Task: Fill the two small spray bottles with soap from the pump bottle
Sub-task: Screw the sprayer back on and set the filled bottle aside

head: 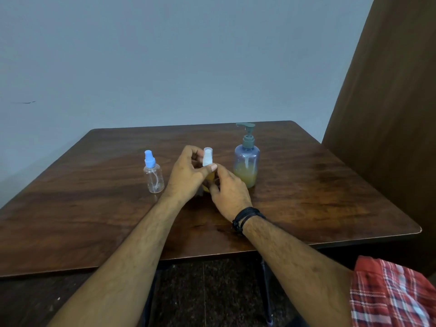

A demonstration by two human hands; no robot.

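Note:
A small spray bottle with a white cap (pixel 207 157) stands at the middle of the table, amber soap showing in its lower part. My left hand (pixel 188 173) pinches its white spray head with thumb and fingers. My right hand (pixel 230 192) grips the bottle's body from the right, hiding most of it. A second small spray bottle (pixel 153 173), clear with a blue cap, stands upright to the left and looks empty. The pump bottle (pixel 246 161), bluish with a grey pump, stands just right of my hands, amber soap filling its lower third.
The dark wooden table (pixel 330 197) meets a grey wall at the back. A brown panel (pixel 389 114) rises at the right. A red plaid sleeve (pixel 391 296) shows at the lower right, and a black cord bracelet (pixel 245 218) sits on my right wrist.

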